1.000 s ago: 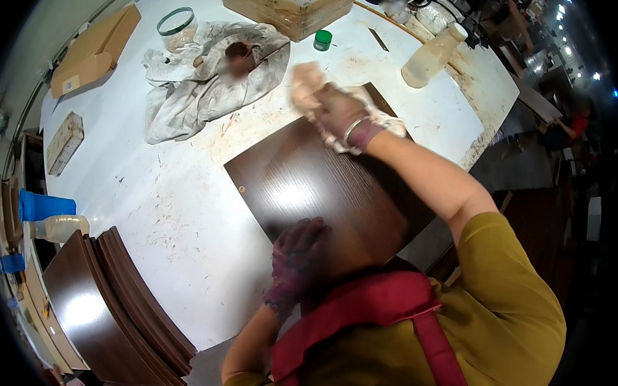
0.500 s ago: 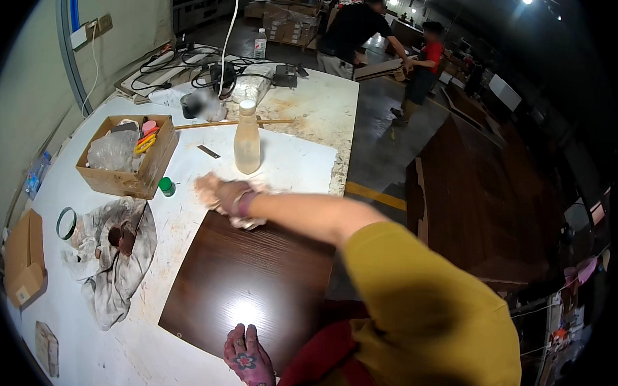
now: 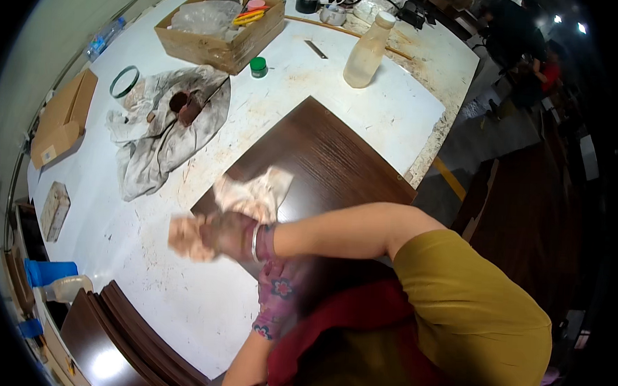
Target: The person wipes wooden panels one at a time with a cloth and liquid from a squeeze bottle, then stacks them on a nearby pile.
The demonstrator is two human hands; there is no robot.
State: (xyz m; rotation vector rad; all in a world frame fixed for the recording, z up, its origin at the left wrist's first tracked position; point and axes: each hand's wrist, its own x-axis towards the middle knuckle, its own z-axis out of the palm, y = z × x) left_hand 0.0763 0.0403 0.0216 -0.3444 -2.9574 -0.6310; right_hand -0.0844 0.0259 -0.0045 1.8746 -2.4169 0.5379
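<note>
A dark brown wood-grain panel lies flat on the white worktable. My right hand, in a purple glove with a bracelet at the wrist, grips a pinkish-white cloth at the panel's near left edge. Part of the cloth spreads over the panel; another part, blurred, juts past its edge. My left hand, in a flowered purple glove, is at the panel's near end. The right wrist crosses over it and hides its fingers.
Left of the panel lies a stained grey rag with a brown lump on it. Beyond are a green-capped jar, a cardboard box of tools and a cloudy bottle. Several brown panels are stacked at lower left.
My right hand has swept the cloth from the panel's far edge to its near left edge, beside my left hand. The view has turned, and the stacked panels now show.
</note>
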